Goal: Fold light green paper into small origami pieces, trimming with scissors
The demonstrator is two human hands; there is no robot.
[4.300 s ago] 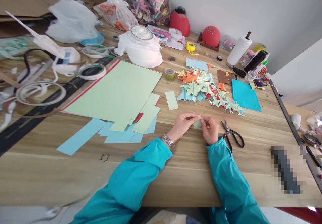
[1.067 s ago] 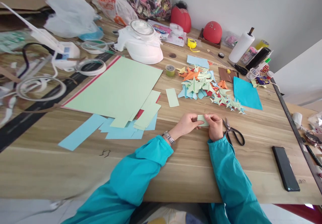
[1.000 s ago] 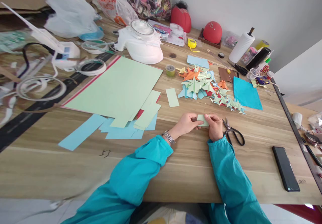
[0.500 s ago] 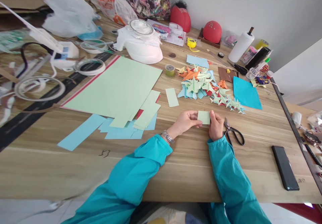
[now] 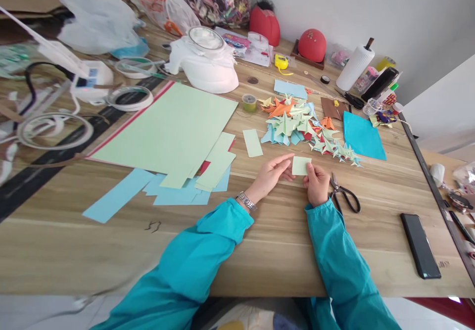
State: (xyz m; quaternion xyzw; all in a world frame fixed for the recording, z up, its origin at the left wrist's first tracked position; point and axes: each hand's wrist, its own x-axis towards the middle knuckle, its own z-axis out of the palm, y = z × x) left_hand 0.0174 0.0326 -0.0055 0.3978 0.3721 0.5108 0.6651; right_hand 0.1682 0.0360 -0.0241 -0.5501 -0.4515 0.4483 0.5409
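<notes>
A small pale green square of paper (image 5: 301, 165) is pinched at its lower right corner by my right hand (image 5: 317, 184), thumb on top. At the paper's left edge is my left hand (image 5: 272, 174), its fingers stretched out and the thumb lifted off the sheet. Whether its fingertips touch the edge I cannot tell. Just right of my right hand lie black-handled scissors (image 5: 343, 195). Beyond my hands is a heap of folded paper stars (image 5: 293, 122) in green, blue, orange and red. A pale green paper strip (image 5: 253, 143) lies behind my left hand.
Left of my hands, a large green sheet (image 5: 166, 127) overlaps green and blue paper strips (image 5: 118, 194). A turquoise sheet (image 5: 363, 135) and a black phone (image 5: 420, 246) lie to the right. Farther back stand a thread spool (image 5: 249, 103), a yellow tape measure (image 5: 281, 63) and a white bundle (image 5: 208, 63).
My left fingers have loosened from the paper and straightened. The green square has shifted slightly up and away, still in my right hand.
</notes>
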